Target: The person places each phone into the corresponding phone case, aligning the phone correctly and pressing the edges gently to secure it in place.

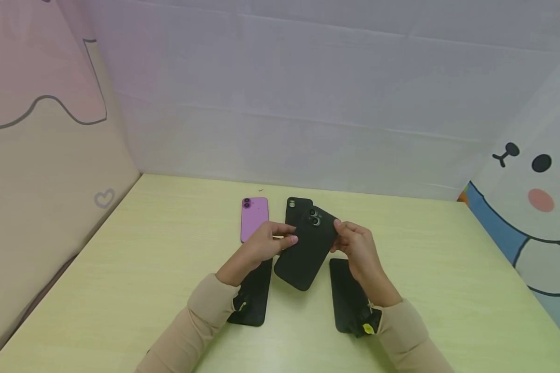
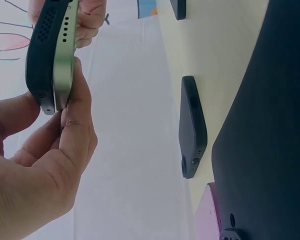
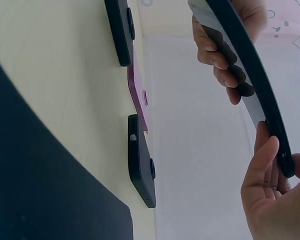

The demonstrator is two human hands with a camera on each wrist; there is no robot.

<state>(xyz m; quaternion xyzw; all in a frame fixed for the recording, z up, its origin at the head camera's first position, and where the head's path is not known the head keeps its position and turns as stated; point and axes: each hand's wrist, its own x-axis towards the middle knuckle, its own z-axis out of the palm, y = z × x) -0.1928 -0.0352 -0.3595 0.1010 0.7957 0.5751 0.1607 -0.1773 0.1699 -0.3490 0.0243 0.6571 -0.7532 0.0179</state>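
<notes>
A black, round-cornered phone case [image 1: 303,256] with a pale-green-edged phone [image 2: 65,70] against it, tilted in mid-air! My left hand [image 1: 267,242] pinches one side, my right hand [image 1: 358,248] the other, fingers parted only by its thickness. Beyond, on the pale yellow bench [image 1: 448,274], lie a black rectangular slab [image 1: 298,205] and a flat purple phone [image 1: 255,217].

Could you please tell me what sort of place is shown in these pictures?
Probably a makeshift indoor work booth: a dark phone is held above a pale yellow table, a plain whitish sheet closes off the back, and cartoon-printed panels stand at both sides.
</notes>
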